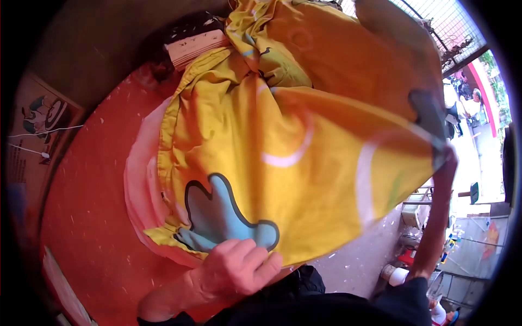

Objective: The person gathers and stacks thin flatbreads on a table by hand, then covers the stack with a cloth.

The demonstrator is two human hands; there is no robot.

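Note:
A large yellow printed cloth (326,179) with a gathered edge on its left side spreads in front of me. White rings and a light blue shape outlined in black are printed on it. My left hand (239,266) is closed on the cloth's near edge, just below the blue shape. Out to the right, my right hand (446,157) is raised with the arm stretched and grips a corner, pulling the cloth taut; its fingers are somewhat blurred. The far part of the cloth lies bunched and folded.
Beneath the cloth is a red surface (92,190) with pale pink fabric (144,168) on it. A pink slatted block (196,49) stands at the far side, and a printed cardboard box (43,125) at left. A person (473,106) is outside at right, beyond a wire mesh (446,22).

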